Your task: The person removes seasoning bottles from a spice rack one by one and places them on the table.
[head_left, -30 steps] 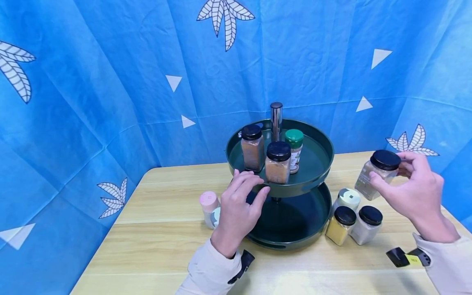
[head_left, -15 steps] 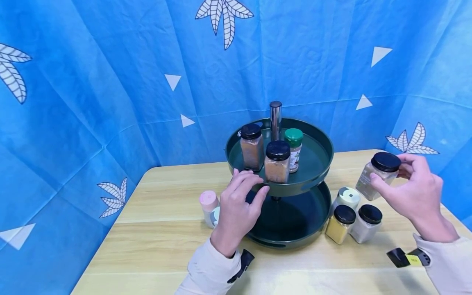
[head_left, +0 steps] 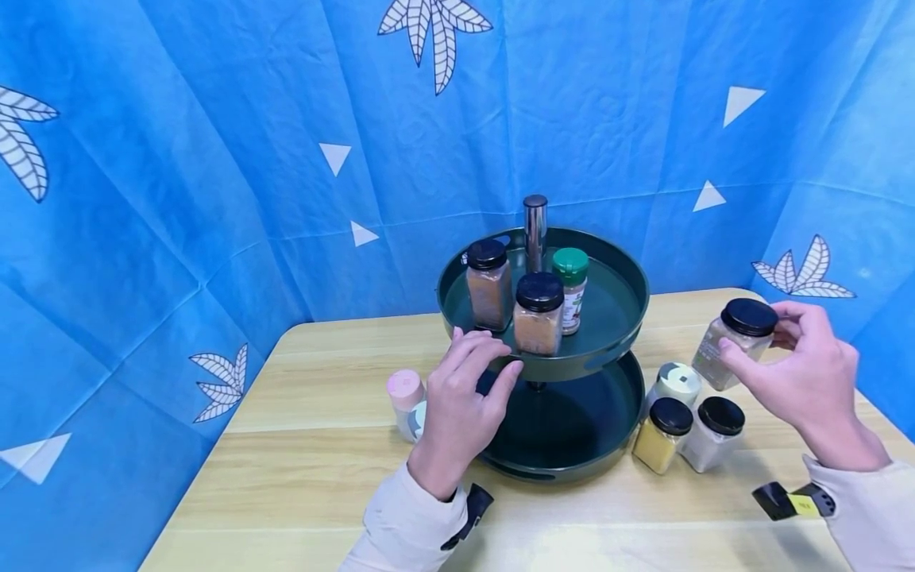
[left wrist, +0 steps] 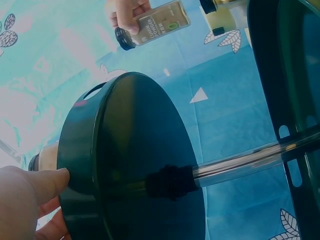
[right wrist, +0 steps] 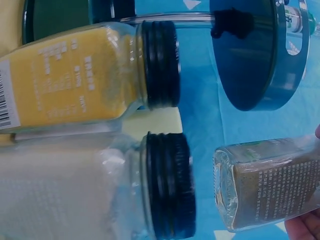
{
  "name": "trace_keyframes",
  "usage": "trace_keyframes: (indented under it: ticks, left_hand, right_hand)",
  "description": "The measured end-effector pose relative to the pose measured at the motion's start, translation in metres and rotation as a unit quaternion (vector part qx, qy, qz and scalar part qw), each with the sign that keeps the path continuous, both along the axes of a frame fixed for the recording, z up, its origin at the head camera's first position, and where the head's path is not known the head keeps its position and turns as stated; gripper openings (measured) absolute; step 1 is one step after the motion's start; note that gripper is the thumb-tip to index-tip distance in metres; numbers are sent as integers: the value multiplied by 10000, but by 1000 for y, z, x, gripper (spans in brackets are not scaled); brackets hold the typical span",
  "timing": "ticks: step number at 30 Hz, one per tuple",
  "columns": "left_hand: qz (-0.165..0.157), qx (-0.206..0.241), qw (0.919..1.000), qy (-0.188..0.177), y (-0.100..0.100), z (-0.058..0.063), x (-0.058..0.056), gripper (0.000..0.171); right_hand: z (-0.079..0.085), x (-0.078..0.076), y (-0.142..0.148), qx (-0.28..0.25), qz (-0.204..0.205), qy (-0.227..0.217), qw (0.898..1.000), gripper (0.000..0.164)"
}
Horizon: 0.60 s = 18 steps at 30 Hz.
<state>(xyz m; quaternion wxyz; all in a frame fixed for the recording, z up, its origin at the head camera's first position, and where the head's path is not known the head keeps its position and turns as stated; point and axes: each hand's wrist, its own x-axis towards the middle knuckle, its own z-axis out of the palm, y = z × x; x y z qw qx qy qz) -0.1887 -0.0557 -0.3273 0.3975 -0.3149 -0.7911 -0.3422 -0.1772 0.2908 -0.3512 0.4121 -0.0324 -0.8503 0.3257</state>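
Observation:
A two-tier dark green turntable rack (head_left: 543,367) stands on the table, a chrome post through its middle. My left hand (head_left: 465,397) is at the front left of the upper tray; in the left wrist view the thumb (left wrist: 50,182) lies against its outer wall and the fingers curl at the rim. My right hand (head_left: 808,373) grips a square spice jar (head_left: 729,345) with a black lid and grey-brown powder, tilted, above the table. On the upper tray stand a brown spice jar (head_left: 489,294), an orange-brown spice jar (head_left: 538,326) and a green-capped shaker (head_left: 572,298).
Right of the rack stand a yellow spice jar (head_left: 656,445), a white spice jar (head_left: 708,445) and a pale-lidded container (head_left: 675,385). Left of it, a pink-lidded container (head_left: 405,389) and another container (head_left: 418,417) are partly behind my left hand. A blue curtain (head_left: 429,159) hangs behind the table.
My right hand and its jar have sunk very slightly. My left hand stays at the upper tray's rim, and the other jars have not moved.

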Motion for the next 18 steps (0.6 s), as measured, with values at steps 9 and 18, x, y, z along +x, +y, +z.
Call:
trace_keyframes:
  ticks: [9, 18]
  left_hand:
    - [-33, -19, 10000, 18, 1, 1, 0, 15]
    - [-15, -23, 10000, -22, -1, 2, 2, 16]
  right_hand:
    - [-5, -1, 4, -79, -87, -301, 9995, 68]
    - [-7, -3, 6, -62, -147, -325, 9993, 66]
